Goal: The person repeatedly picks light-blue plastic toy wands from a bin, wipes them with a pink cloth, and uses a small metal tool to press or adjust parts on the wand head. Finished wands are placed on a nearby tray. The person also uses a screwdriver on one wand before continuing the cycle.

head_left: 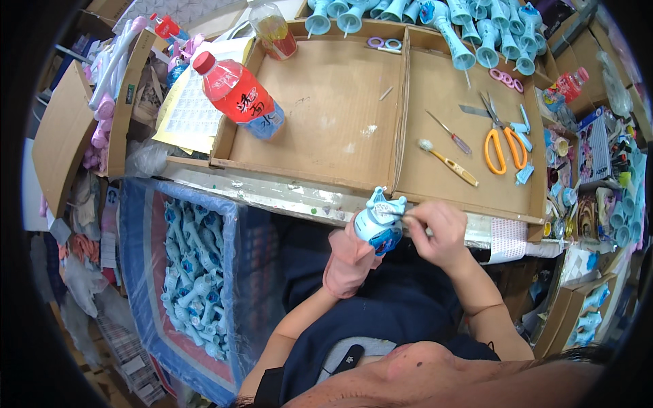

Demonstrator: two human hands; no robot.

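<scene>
My left hand, in a pale pink glove, is closed around a light-blue plastic toy part. The part has a crown-like top with knobs and a dark blue faceted piece on its side. It is held up near the front edge of the table. My right hand is bare, its fingers pinched together right beside the crown end. Something thin and dark seems to stick out from those fingertips toward the part, too small to make out.
Beyond my hands lies a shallow cardboard tray with scissors, a screwdriver, a brush and a red-labelled bottle. Light-blue parts crowd the far side. At left, a plastic-lined bin holds more blue parts.
</scene>
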